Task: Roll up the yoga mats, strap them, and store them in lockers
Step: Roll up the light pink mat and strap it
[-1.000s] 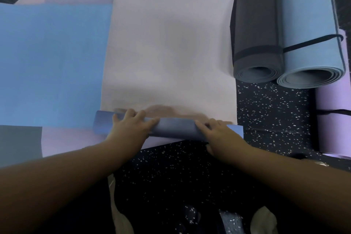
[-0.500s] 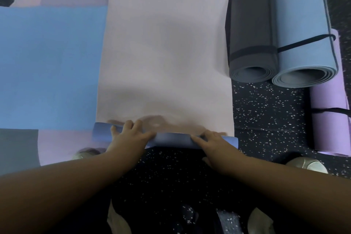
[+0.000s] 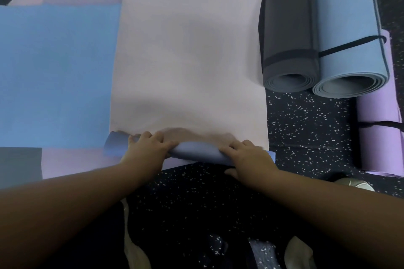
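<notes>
Three rolled foam mats lie on the dark speckled rubber floor [image 3: 306,120] towards its right edge: a charcoal grey roll [image 3: 286,28] and a pale blue roll [image 3: 347,17] touching side by side, each ringed by a thin black strap, with spiral layered ends showing, and a lilac roll [image 3: 378,116] just beside them with its own black strap. In the middle a pale pink flat yoga mat [image 3: 185,54] is spread smooth, its near edge curled into one narrow tube with a periwinkle blue underside [image 3: 196,150]. The left hand [image 3: 146,150] and right hand [image 3: 249,155] both rest on that tube, fingers curled over it and gripping. At the left, a bright blue flat mat [image 3: 56,72] overlaps further pink, lilac and grey sheets.
</notes>
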Available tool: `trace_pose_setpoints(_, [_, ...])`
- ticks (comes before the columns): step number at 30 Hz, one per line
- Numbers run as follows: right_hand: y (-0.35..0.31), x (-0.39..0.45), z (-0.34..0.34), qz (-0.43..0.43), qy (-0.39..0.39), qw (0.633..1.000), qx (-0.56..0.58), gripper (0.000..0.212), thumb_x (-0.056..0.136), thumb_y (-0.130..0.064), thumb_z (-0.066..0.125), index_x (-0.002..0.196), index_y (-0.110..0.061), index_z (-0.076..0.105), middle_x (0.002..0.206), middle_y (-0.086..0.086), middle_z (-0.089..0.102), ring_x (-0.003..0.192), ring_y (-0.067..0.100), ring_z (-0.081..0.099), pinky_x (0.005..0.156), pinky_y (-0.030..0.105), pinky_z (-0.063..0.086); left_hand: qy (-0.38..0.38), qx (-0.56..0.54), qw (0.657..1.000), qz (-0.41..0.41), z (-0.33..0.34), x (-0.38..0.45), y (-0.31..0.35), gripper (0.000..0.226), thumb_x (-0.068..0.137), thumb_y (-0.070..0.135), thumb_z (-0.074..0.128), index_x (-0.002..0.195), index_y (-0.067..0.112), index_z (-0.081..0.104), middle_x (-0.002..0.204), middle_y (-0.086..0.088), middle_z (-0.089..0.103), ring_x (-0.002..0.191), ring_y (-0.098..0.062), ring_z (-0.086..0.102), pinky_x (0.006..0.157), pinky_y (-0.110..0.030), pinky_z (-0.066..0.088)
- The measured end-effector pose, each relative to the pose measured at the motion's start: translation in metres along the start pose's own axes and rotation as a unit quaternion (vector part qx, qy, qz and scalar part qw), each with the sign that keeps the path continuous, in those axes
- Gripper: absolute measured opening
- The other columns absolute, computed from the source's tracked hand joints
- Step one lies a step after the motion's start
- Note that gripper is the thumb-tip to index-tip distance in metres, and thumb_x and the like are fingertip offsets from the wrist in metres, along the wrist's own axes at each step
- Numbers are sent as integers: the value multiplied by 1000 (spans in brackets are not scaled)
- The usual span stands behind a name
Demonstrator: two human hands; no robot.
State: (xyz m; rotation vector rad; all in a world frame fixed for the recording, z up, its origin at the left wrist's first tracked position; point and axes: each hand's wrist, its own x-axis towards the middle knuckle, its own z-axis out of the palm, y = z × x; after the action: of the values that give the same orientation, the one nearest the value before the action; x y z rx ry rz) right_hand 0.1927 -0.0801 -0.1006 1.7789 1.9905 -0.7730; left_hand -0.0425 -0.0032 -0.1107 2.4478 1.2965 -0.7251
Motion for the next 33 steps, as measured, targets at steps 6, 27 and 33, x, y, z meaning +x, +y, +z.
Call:
trace_pose_setpoints(6, [-1, 5, -4, 15, 20, 1000, 11, 35, 96, -30, 48, 131, -28, 43, 132, -4, 46, 117, 22, 42, 81, 34, 40, 30, -56, 998, -2, -1, 3, -6, 35, 101, 37, 37, 136, 39, 41, 128, 3, 48, 114, -26, 46, 95, -39, 35])
trace_pose_setpoints(27, [9, 11, -6, 56, -63, 987, 135, 14, 102, -28, 37, 106, -19, 46, 118, 12, 54, 88, 23, 43, 75, 34, 36, -8, -118, 993, -28, -5, 12, -7, 21, 100, 26, 48, 103, 18, 29, 85, -3, 51, 68, -27, 50, 59, -37, 39])
trace_pose_setpoints(33, [6, 20, -13, 63, -61, 992, 96, 19, 102, -20, 37, 116, -15, 50, 120, 13, 46, 100, 29, 50, 81, 35, 41, -63, -146, 986, -51, -17, 22, -5, 37, 99, 39, 44, 117, 8, 35, 114, -13, 44, 92, -33, 53, 74, -42, 46])
